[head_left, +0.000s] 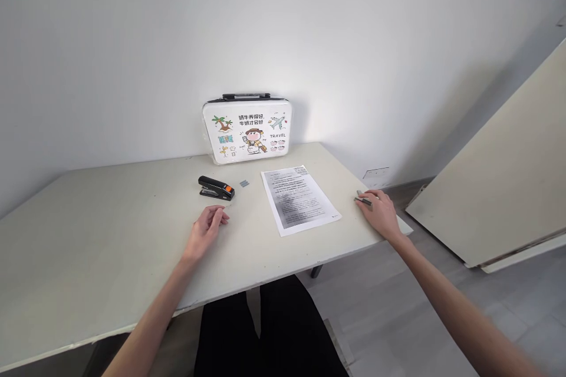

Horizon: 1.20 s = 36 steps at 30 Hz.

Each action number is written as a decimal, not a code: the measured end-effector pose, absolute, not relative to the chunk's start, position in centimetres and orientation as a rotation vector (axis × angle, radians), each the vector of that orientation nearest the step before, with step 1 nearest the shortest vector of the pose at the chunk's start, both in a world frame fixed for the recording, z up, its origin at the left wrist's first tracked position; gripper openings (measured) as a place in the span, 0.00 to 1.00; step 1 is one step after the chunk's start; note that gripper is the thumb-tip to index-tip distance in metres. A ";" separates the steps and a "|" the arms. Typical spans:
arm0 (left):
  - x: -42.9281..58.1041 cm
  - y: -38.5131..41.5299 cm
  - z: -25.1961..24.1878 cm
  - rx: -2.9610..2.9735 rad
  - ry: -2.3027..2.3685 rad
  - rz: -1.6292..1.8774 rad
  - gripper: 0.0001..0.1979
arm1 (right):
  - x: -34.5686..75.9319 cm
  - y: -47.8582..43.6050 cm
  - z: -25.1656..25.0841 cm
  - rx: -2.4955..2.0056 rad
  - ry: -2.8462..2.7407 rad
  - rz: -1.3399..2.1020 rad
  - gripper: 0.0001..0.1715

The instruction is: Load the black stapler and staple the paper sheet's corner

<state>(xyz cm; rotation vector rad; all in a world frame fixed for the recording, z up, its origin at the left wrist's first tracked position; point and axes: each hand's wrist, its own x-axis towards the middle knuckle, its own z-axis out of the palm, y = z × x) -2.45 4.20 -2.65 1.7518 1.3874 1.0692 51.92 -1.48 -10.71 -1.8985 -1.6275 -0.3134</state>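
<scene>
My left hand rests on the table just in front of a black stapler with an orange mark. Its fingers are curled together near a small pale, see-through piece too faint to name. Near the table's right edge, my right hand is closed on a small dark item, partly hidden by the fingers. A printed sheet lies flat between the hands. Several grey staple strips lie right of the stapler.
A white case with cartoon prints and a black handle stands upright at the back, by the wall. The table extends far to the left. A large pale panel stands on the floor at the right.
</scene>
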 end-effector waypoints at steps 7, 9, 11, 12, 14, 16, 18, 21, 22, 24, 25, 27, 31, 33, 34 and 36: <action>-2.4 4.3 -2.7 1.760 1.418 1.061 0.28 | 51.9 -1.3 -10.6 -1.898 -1.647 -0.283 0.24; -2.3 4.3 -2.6 1.768 1.414 1.061 0.29 | 51.9 -1.2 -10.6 -1.904 -1.640 -0.280 0.23; -2.3 4.2 -2.5 1.775 1.407 1.060 0.29 | 51.8 -1.2 -10.5 -1.911 -1.626 -0.280 0.23; -2.3 4.2 -2.5 1.776 1.404 1.060 0.29 | 51.7 -1.2 -10.4 -1.913 -1.620 -0.282 0.23; -2.3 4.2 -2.5 1.772 1.398 1.060 0.29 | 51.5 -1.3 -10.2 -1.911 -1.610 -0.287 0.23; -2.3 4.2 -2.5 1.765 1.393 1.062 0.30 | 51.1 -1.5 -10.0 -1.898 -1.612 -0.293 0.24; -2.3 4.2 -2.5 1.760 1.384 1.064 0.30 | 50.5 -1.8 -9.8 -1.872 -1.631 -0.295 0.24; -2.2 4.1 -2.5 1.773 1.376 1.065 0.29 | 49.1 -2.2 -9.6 -1.824 -1.678 -0.279 0.24; -2.2 4.1 -2.5 1.779 1.376 1.063 0.29 | 48.5 -2.4 -9.5 -1.809 -1.694 -0.268 0.24; -2.2 4.1 -2.5 1.785 1.383 1.056 0.28 | 47.4 -2.5 -9.4 -1.781 -1.722 -0.240 0.24; -2.2 4.0 -2.5 1.785 1.386 1.054 0.28 | 46.9 -2.6 -9.3 -1.767 -1.736 -0.222 0.24; -2.2 4.0 -2.4 1.784 1.394 1.051 0.27 | 46.1 -2.7 -9.0 -1.740 -1.767 -0.189 0.24; -2.3 4.0 -2.5 1.799 1.403 1.054 0.26 | 45.1 -3.0 -8.2 -1.677 -1.878 -0.010 0.26; -2.3 4.0 -2.5 1.798 1.407 1.062 0.26 | 44.7 -3.2 -7.7 -1.668 -1.922 0.126 0.30; -2.3 4.0 -2.5 1.793 1.409 1.065 0.26 | 44.5 -3.3 -7.5 -1.672 -1.937 0.179 0.32; -2.2 4.0 -2.5 1.784 1.415 1.061 0.26 | 44.3 -3.6 -7.1 -1.686 -1.964 0.229 0.34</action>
